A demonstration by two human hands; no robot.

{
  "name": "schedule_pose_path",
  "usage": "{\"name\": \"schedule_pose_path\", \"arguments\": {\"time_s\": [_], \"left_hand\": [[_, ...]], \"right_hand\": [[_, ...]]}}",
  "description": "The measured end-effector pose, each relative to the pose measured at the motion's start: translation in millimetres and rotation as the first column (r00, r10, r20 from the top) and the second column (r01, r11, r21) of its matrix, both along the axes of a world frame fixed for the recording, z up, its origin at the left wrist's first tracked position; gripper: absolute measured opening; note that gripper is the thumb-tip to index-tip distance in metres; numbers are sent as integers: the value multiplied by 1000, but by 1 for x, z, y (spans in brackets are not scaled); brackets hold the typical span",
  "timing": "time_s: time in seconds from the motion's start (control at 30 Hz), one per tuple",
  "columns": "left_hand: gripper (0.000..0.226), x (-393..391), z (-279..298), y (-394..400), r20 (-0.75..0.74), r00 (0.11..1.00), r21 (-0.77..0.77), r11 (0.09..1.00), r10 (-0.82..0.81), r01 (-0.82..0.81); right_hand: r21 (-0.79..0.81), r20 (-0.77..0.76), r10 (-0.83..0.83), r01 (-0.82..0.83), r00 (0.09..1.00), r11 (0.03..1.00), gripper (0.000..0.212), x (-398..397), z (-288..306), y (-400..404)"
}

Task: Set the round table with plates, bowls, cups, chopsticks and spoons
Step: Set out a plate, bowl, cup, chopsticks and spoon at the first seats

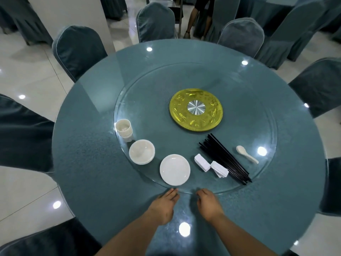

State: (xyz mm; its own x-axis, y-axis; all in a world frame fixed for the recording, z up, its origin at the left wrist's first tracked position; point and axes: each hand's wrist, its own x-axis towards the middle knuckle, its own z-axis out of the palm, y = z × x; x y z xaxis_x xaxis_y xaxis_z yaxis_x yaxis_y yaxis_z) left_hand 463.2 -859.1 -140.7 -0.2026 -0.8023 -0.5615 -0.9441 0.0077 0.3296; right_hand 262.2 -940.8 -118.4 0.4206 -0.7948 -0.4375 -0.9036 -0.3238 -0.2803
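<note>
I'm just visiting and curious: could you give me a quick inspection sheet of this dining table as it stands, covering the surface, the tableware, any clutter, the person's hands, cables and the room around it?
Surface: round table in teal cloth under glass, with a glass turntable on a yellow hub.
Job's things: all on the turntable's near side: stack of cups, stack of bowls, stack of plates, black chopsticks, white spoon. No place set yet.
Clutter: two piles of white rests beside the chopsticks.
Grips: left hand and right hand hold nothing, at the turntable's near edge.
Cables: nothing seen.
Surroundings: covered chairs around the table, glossy tiled floor, a person's legs at the back.
</note>
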Motion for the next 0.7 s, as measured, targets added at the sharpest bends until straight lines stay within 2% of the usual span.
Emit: {"name": "schedule_pose_path", "arguments": {"time_s": [0.23,0.5,0.7], "left_hand": [[67,17,5,11,73,991,-3,994,109,-109],[66,22,12,4,68,985,1,987,157,-158],[67,13,12,1,121,981,-20,988,154,-153]], "right_hand": [[1,5,-50,50,999,999,42,-1,-4,8],[5,-43,-176,176,984,984,46,-13,-3,9],[-6,-60,-274,274,960,962,44,-25,-2,3]]}}
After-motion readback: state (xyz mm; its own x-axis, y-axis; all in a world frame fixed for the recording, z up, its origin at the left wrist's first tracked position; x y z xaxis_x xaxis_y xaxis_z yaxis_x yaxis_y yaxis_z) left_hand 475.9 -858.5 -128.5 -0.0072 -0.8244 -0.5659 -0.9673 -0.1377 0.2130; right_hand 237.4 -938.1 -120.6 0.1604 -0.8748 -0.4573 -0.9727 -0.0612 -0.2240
